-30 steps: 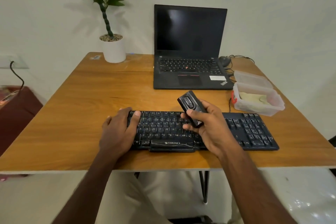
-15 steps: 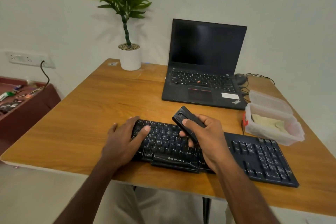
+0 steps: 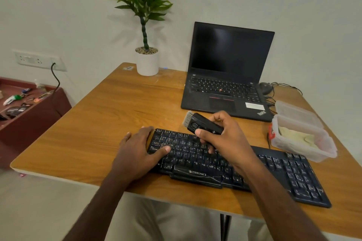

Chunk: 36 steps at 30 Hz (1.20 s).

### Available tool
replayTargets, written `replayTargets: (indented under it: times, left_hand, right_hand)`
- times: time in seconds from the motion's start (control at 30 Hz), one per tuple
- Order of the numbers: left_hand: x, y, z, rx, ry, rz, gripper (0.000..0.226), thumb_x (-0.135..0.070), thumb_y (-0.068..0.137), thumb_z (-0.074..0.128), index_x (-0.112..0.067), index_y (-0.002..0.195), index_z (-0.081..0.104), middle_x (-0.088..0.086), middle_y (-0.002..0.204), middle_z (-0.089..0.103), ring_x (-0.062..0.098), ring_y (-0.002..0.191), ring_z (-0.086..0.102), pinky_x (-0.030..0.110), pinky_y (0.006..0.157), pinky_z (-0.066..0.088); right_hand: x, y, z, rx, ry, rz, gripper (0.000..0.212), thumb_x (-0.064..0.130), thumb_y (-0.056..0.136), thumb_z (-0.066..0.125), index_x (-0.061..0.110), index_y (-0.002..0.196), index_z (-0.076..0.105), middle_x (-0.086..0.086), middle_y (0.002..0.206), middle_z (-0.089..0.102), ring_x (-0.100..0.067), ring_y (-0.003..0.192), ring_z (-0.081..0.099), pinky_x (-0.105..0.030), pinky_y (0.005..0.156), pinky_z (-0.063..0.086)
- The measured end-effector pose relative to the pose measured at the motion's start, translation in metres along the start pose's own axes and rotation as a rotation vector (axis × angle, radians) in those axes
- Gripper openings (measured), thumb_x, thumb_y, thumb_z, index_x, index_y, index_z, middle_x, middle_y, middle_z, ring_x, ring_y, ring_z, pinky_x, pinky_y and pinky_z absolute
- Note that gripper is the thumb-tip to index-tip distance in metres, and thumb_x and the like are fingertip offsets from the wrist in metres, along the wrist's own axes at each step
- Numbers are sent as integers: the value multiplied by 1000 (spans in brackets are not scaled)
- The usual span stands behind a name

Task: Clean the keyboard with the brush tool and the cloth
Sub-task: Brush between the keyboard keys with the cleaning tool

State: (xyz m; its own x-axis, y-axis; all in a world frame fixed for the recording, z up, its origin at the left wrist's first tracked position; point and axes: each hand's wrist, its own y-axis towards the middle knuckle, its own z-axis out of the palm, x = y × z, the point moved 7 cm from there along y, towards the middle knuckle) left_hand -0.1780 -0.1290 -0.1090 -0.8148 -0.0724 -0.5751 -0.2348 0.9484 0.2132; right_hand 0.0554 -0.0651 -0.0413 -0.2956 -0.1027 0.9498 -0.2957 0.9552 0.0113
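Keyboard (image 3: 264, 170): we find it black, lying flat along the near edge of the bench (image 3: 94, 133).
Brush tool (image 3: 203, 124): black body, pale bristles at its far-left end, raised above the keyboard's far edge.
Right hand (image 3: 225, 141): we note it closed around the brush tool.
Left hand (image 3: 137, 154): spread flat on the keyboard's left end, gripping nothing.
Cloth (image 3: 297, 137): inside the clear container (image 3: 321, 152), right of the keyboard.
Laptop (image 3: 229, 76): open, screen dark, far side.
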Motion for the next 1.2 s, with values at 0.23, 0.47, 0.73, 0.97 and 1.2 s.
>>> replayTargets:
  times: [0.23,0.47,0.73,0.97,1.2]
  left_hand:
    - [3,-1,1,-20,65,21,94,-87,71,33,-26,140,52,-3,150,48,10,146,30,47,121,16]
    - [1,-1,2,7,90,55,89,-87,75,30,-28,139,52,-6,149,48,12,146,29,50,120,15]
    - [0,-2,2,18,124,40,95,-87,75,27,-26,144,48,-8,153,43,8,147,26,47,121,13]
    - [-2,-2,1,-11,137,54,91,-85,77,28,-25,141,50,-6,150,48,9,145,31,48,120,16]
    - [-5,-4,-1,7,140,48,92,-85,77,28,-23,141,50,-4,151,47,8,145,30,45,121,14]
  right_hand:
    - [48,28,22,-2,-380,-239,46,30,63,94,30,98,65,12,94,70,-4,81,68,-24,70,58]
    - [62,53,95,242,-637,-420,42,25,70,91,25,103,66,9,101,68,-10,95,65,-36,84,59]
    - [56,81,109,283,-627,-457,45,24,79,84,27,110,52,2,108,64,-17,100,63,-38,83,59]
    - [47,79,104,352,-581,-436,49,27,79,85,25,110,48,4,102,62,-14,93,64,-31,72,56]
    - [57,89,93,261,-373,-434,52,23,79,85,24,111,43,4,105,65,-9,96,65,-25,75,56]
